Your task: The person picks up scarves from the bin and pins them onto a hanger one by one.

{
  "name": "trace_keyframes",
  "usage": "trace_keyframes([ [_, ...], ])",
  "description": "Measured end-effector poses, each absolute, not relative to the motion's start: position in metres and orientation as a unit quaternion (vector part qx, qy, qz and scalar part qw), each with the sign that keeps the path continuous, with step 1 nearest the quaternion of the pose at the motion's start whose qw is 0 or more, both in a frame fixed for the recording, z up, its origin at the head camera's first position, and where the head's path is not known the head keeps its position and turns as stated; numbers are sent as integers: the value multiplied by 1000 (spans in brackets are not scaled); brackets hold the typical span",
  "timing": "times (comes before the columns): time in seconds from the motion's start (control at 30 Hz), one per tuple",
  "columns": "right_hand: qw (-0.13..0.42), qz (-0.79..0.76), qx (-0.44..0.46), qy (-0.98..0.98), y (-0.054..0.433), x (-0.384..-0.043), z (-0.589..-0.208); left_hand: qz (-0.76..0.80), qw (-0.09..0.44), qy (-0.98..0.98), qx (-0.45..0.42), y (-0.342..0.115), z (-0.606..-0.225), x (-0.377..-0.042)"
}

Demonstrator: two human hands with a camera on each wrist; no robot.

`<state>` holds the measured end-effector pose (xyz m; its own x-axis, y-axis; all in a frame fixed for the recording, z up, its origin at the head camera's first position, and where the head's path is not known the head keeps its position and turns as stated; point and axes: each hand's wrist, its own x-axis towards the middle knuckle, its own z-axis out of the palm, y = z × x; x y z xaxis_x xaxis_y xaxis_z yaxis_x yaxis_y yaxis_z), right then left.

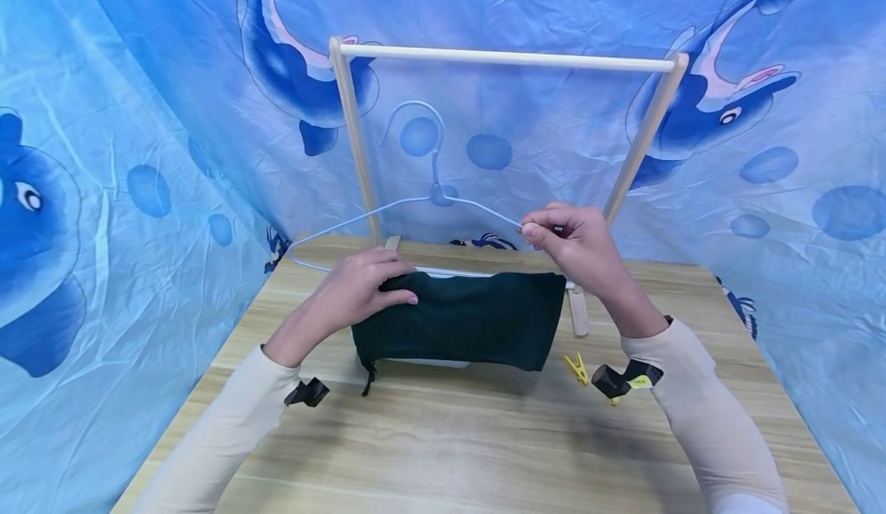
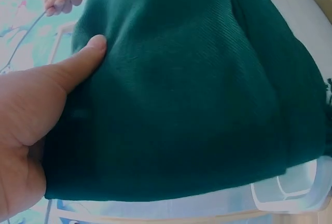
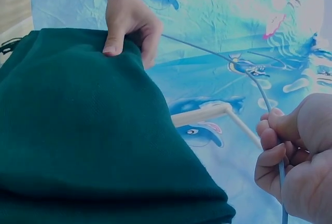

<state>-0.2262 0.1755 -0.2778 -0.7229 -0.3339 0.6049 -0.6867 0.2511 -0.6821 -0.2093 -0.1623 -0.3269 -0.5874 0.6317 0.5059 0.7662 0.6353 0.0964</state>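
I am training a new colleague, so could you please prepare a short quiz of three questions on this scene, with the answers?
1. Which hand holds the hanger by a sloping side?
2. True or false: the hook is free of the rack's bar.
3. What colour is the cloth that the left hand grips? A) red B) dark green C) white

Key: 1. The right hand. 2. True. 3. B.
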Motion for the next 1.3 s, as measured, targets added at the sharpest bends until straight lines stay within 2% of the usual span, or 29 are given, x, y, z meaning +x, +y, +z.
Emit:
trace_keyframes([
  [0.2,175,515,333,-770,177,-227,-278,-143,259,-862,-412,-166,-324,-207],
  [0.57,185,516,338,-765,178,-230,-281,-207,273,-854,-392,-170,-321,-197],
  [0.9,179,518,342,-763,180,-231,-280,-266,394,-789,-388,-190,-304,-184],
  [1.0,178,515,339,-767,180,-231,-279,-280,416,-782,-371,-197,-296,-185],
  [1.13,177,511,339,-770,180,-233,-279,-302,412,-789,-342,-206,-288,-189],
  [1.3,175,511,344,-768,179,-235,-280,-323,368,-813,-315,-217,-283,-196],
])
